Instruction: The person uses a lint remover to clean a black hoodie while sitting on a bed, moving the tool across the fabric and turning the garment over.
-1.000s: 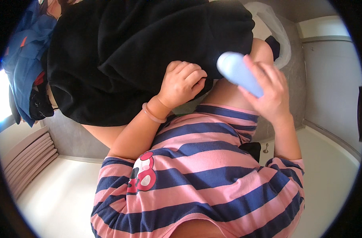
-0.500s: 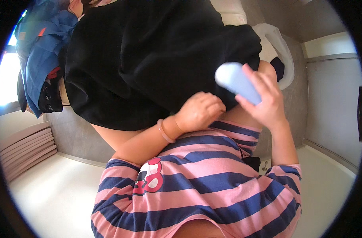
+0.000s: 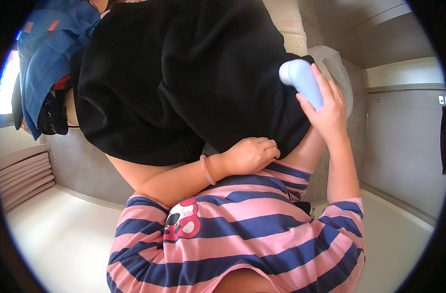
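Observation:
A large black cloth garment [image 3: 223, 83] lies spread over my lap and knees. My left hand [image 3: 252, 155], with a pale pink bangle [image 3: 207, 169] at the wrist, is closed on the garment's near edge. The fold between those fingers is mostly hidden. On the right, my right hand [image 3: 329, 108] is wrapped round a light blue fabric shaver [image 3: 306, 84] with a round, pale head. That head is over the right part of the black cloth; I cannot tell whether it touches.
Blue clothing [image 3: 52, 58] and a black strap with buckles [image 3: 53, 115] are at the far left. A whitish plastic bag [image 3: 338, 73] stands beyond my right hand. Grey cabinet doors [image 3: 403, 146] line the right side, and folded pinkish slats [image 3: 25, 176] are at the left.
My right hand has moved farther away with the shaver. My left hand has come slightly nearer to me, and the black cloth around it has shifted.

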### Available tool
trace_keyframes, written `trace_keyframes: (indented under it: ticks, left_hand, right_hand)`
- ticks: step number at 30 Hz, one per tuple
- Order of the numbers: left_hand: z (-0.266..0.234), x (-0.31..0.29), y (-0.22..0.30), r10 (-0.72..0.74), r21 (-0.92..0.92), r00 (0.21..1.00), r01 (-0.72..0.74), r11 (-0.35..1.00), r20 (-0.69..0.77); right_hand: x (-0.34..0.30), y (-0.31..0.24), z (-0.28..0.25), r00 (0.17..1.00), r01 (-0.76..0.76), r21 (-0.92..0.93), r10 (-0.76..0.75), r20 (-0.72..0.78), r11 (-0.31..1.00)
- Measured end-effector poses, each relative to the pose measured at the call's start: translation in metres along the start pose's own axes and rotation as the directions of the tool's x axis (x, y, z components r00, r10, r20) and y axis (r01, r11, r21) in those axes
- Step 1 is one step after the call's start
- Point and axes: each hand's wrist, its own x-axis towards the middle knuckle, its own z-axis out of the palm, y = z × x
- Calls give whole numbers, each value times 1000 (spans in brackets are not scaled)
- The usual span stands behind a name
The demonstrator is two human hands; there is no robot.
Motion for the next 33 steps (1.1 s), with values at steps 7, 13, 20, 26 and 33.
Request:
trace_keyframes:
  ticks: [7, 13, 20, 26, 33]
  left_hand:
    - [-38, 3, -1, 45, 95, 996, -52, 994, 71]
    - [-108, 15, -10, -106, 442, 880, 333, 833, -463]
    - [-115, 9, -19, -165, 408, 915, 317, 856, -367]
    - [-117, 4, -22, -199, 359, 910, 334, 872, -363]
    - [-122, 6, -16, -369, -44, 802, 397, 917, -470]
  right_hand:
    - [21, -12, -6, 983, 133, 88, -142, 115, 987]
    - [46, -41, 20, 993, -9, 228, -19, 118, 974]
    - [102, -53, 67, 1000, -12, 150, 8, 23, 989]
    - [116, -93, 69, 899, -210, 520, -45, 435, 828]
    - [109, -96, 104, 796, -580, 753, -19, 605, -310]
